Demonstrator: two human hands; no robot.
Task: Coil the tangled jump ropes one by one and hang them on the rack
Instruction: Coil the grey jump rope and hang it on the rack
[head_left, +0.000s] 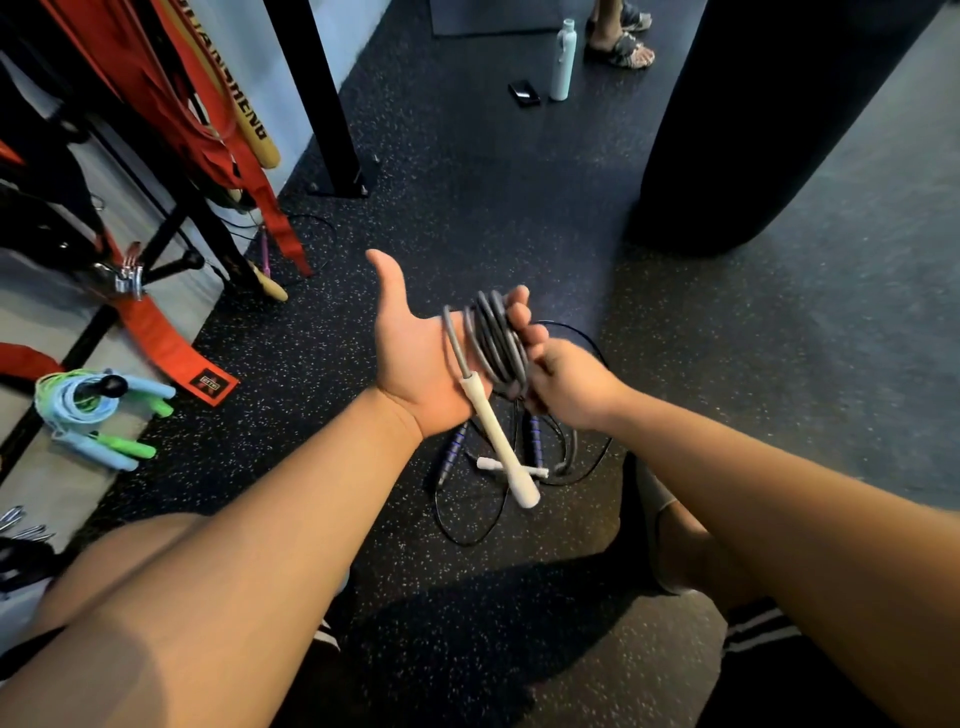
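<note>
Left hand (415, 364) curls round grey rope (493, 338) coils, right hand (571, 387) pinches its tail (blue rope (67, 402) hung, black rope (470, 540) waiting).

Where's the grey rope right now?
Head view, centre: the grey rope is coiled around the left hand, gripped from the right by the right hand, its white handle hanging over the black rope on the floor.

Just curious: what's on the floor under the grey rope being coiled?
A black-corded jump rope with blue handles, plus a white handle. The right hand hides part of that rope.
</note>
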